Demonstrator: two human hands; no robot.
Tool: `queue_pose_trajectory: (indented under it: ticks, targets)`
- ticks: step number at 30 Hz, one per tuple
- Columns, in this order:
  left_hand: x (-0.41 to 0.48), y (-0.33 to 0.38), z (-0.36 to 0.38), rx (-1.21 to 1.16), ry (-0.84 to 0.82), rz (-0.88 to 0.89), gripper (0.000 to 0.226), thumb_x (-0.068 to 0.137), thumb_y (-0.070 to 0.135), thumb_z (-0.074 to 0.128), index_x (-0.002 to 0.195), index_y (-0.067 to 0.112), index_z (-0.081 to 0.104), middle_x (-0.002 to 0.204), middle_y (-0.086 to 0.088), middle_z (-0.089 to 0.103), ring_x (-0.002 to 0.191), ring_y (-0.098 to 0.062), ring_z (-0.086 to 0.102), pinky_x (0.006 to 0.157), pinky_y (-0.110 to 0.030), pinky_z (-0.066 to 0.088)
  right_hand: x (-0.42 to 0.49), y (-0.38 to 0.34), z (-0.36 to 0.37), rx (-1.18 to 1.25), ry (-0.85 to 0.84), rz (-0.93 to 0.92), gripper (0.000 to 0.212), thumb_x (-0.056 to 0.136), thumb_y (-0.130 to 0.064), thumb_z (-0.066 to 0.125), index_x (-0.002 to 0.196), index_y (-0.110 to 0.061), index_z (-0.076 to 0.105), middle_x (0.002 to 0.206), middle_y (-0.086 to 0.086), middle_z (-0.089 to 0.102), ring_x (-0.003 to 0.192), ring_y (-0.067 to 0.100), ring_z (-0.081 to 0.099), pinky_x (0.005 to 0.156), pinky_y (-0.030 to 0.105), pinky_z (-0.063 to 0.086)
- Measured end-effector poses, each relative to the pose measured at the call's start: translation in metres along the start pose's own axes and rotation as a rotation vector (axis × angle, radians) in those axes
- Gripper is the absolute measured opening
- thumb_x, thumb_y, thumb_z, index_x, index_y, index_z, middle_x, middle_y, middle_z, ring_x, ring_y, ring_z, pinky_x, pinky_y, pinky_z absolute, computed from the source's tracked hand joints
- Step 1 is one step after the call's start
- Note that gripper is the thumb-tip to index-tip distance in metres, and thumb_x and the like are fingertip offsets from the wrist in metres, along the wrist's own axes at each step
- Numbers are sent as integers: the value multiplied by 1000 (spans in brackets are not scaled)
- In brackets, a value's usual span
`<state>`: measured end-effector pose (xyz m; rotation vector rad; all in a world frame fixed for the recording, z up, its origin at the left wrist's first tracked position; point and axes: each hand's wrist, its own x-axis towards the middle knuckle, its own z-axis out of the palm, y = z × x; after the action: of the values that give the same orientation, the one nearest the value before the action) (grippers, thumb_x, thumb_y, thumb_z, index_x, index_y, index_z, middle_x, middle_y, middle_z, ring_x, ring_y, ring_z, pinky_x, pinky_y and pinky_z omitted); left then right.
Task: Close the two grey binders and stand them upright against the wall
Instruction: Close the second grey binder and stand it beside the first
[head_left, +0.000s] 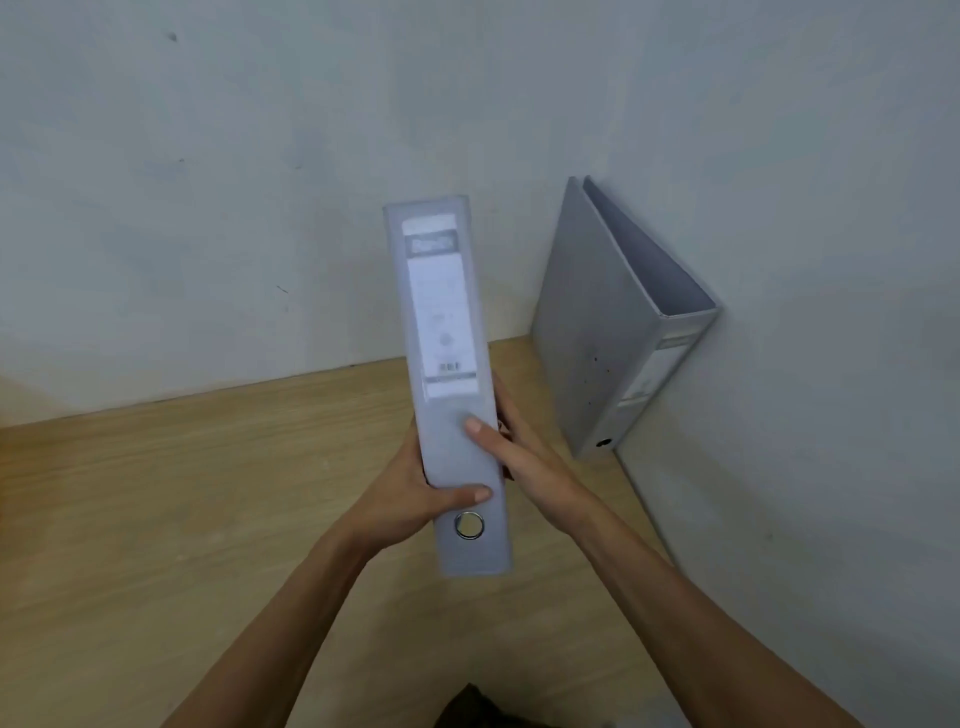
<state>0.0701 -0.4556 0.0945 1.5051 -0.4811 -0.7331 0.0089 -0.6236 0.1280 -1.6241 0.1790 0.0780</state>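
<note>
Closed grey binder (451, 384) held up in mid-air over the wooden bench (208, 493), spine facing the camera, ring hole at the near end, label toward the far end. Long axis running near-to-far, tilted slightly left at the top. Blurred, likely in motion.

Left hand (415, 488) clamped on the left side of the lower spine, thumb wrapped across just above the ring hole. Right hand (524, 457) pressed along the right cover, thumb tip lying on the spine, other fingers hidden behind the cover. Both hands grasping this binder, covers squeezed shut between them; near end of the binder not resting on anything visible.

Second binder (618, 332) already standing on the bench at far right, in the corner, back against the right wall (831, 260), spine facing near-right, covers slightly spread at the top edge. Appears upright and done, though a small gap between covers remains.

Key relation: open spot against the wall lies far and right of the held binder, just left of the standing one. Right hand nearer to that spot. Back wall (260, 156) straight ahead beyond the far end of the held binder.

Judged step: carry and set down the second of two. Next move probably needs the near end lowered to the bench, long axis turned vertical, then pushed back beside the standing binder. Risk: knocking the standing binder over, or covers springing apart on release.
</note>
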Motion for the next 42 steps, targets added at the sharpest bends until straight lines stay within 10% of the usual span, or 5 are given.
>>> queue_pose_trajectory:
  ticks: [8, 17, 22, 33, 42]
  targets:
    - [13, -47, 21, 290, 84, 22, 99, 70, 12, 86, 151, 25, 30, 123, 33, 63, 115, 6, 63, 78, -15, 58, -17, 35, -30, -172, 118, -23, 90, 79, -25, 84, 155, -36, 37, 150, -25, 50, 136, -5, 48, 107, 19, 45]
    - [30, -49, 65, 351, 50, 22, 107, 74, 14, 85, 159, 13, 21, 140, 6, 56, 116, 18, 55, 80, -1, 48, -51, 80, -65, -208, 257, 87, 72, 74, -27, 80, 139, -45, 55, 132, -24, 66, 121, 0, 63, 96, 21, 54]
    - [49, -36, 86, 363, 19, 26, 128, 77, 9, 85, 161, 23, -11, 159, -1, 39, 139, -15, 45, 107, -36, 50, -55, 84, -82, -228, 391, 72, 60, 76, -28, 77, 134, -30, 64, 120, -16, 73, 106, 4, 67, 86, 24, 54]
    - [104, -17, 101, 396, 42, -36, 131, 79, -3, 79, 159, 25, -21, 159, -8, 37, 141, -28, 44, 109, -49, 48, -21, 84, -108, 7, 613, 177, 29, 86, -15, 76, 115, -11, 72, 98, 2, 71, 100, 30, 72, 92, 49, 60]
    - [136, -11, 106, 353, 59, -108, 132, 79, -4, 78, 158, 30, -22, 164, -8, 29, 146, -28, 39, 112, -54, 44, -4, 80, -118, 274, 710, 185, 20, 91, -14, 73, 109, -7, 69, 112, 20, 72, 103, 31, 74, 85, 37, 62]
